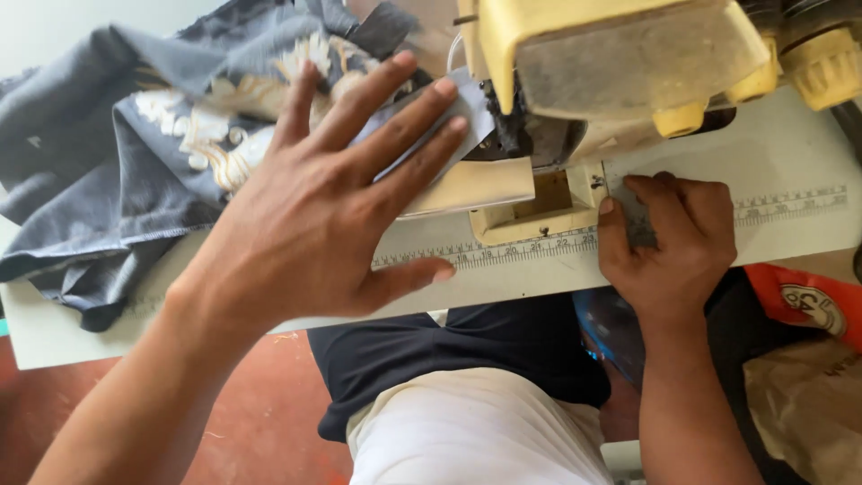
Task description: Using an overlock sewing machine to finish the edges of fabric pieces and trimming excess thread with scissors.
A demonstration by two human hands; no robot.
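Note:
My left hand (328, 193) lies flat with fingers spread on a grey fabric strip (462, 103) that runs under the head of a yellowish sewing machine (620, 54). A heap of dark grey cloth with a pale printed pattern (135, 144) sits behind and left of that hand. My right hand (669, 238) is curled at the table's front edge, right of the needle area, pinching a small grey fabric piece (639, 224) against the table.
The white sewing table (781, 153) has a ruler strip (521, 250) along its front edge. Below are my lap in dark shorts and white cloth (476, 431), a red floor (260, 422), and an orange bag (804, 301) at right.

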